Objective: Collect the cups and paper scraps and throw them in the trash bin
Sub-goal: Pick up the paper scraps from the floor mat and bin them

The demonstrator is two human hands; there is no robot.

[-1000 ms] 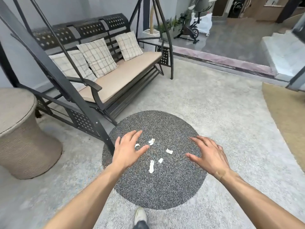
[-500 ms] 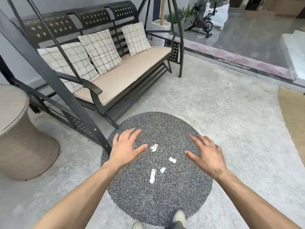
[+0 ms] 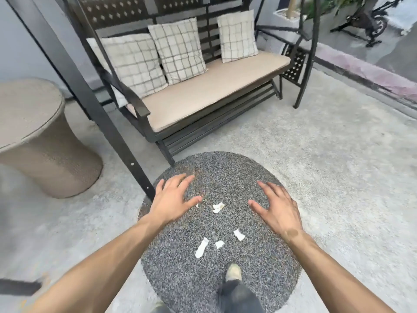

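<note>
Both your left hand [image 3: 172,199] and right hand [image 3: 278,208] hover open and empty over the round mat [image 3: 259,274], paper scraps [image 3: 218,207] lying between them.

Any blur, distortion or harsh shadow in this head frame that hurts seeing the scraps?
Head view: soft, even light with no hard shadows; wide-angle bend in the swing frame; the edges smear, notably the exercise bike. The paper scraps on the round mat read clearly between the left hand and right hand.

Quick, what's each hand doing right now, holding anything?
Left hand: open, fingers spread, holding nothing.
Right hand: open, fingers spread, holding nothing.
</note>
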